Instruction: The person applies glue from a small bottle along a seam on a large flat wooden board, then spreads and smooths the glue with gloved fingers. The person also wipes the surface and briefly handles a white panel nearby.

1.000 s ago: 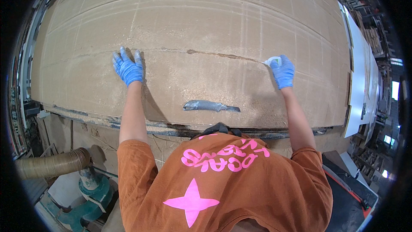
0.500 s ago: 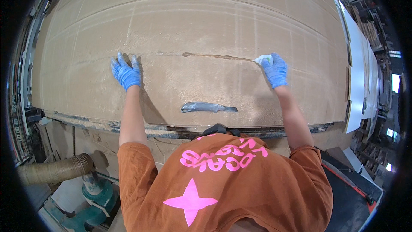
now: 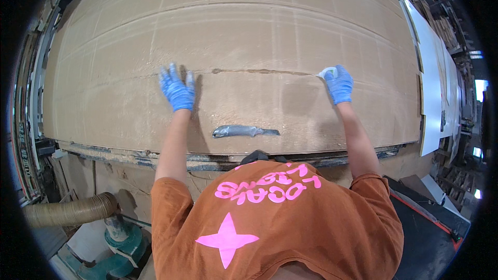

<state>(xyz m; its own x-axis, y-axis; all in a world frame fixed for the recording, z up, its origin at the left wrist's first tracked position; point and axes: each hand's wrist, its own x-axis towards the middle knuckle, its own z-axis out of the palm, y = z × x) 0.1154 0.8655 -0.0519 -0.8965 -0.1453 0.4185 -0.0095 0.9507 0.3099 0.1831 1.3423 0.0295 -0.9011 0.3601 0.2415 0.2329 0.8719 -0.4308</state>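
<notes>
On the wide brown board (image 3: 332, 31), the person's two hands, both in blue gloves, are well apart. The left hand (image 3: 177, 91) lies palm down, its fingers spread and its thumb standing off toward the right; whether the whole palm presses on the board cannot be told. The right hand (image 3: 340, 85) pinches a small white bottle (image 3: 328, 72) between thumb and fingers, though the far fingertips are hidden. The bottle is on the right part of the board, its narrow tip pointing left, at the right end of a dark line (image 3: 264, 71). This line runs leftward across the board toward the left hand, with darker, thicker patches at its left end and near its middle.

A grey knife (image 3: 244, 131) lies flat between the forearms, near the board's front edge, its blade pointing right. Pale dust is scattered about it. White sheets (image 3: 431, 98) stand beyond the board's right side. At lower left, a ribbed tan hose (image 3: 72, 211) meets a green machine (image 3: 124, 249). The person wears an orange-brown shirt (image 3: 311, 228) with pink print.
</notes>
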